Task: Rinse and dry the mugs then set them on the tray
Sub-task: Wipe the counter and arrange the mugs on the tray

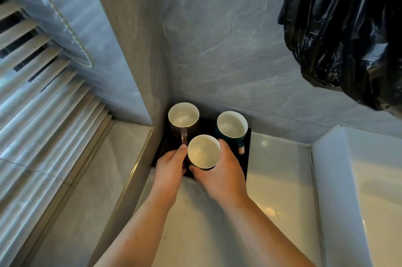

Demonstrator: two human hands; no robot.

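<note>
Head view: front mug (pixel 203 151) stands at the near edge of the tray (pixel 247 158), in the worktop's (pixel 274 171) back left corner. Left hand (pixel 171 165) and right hand (pixel 220 172) each close their grip round its sides. Judged rigid, breakable, possibly slippery; best held by the body.

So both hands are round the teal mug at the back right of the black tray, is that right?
Not quite. The head view shows the left hand and right hand round the front mug, nearest the person. The teal mug does stand at the back right of the black tray, but no hand touches it.
</note>
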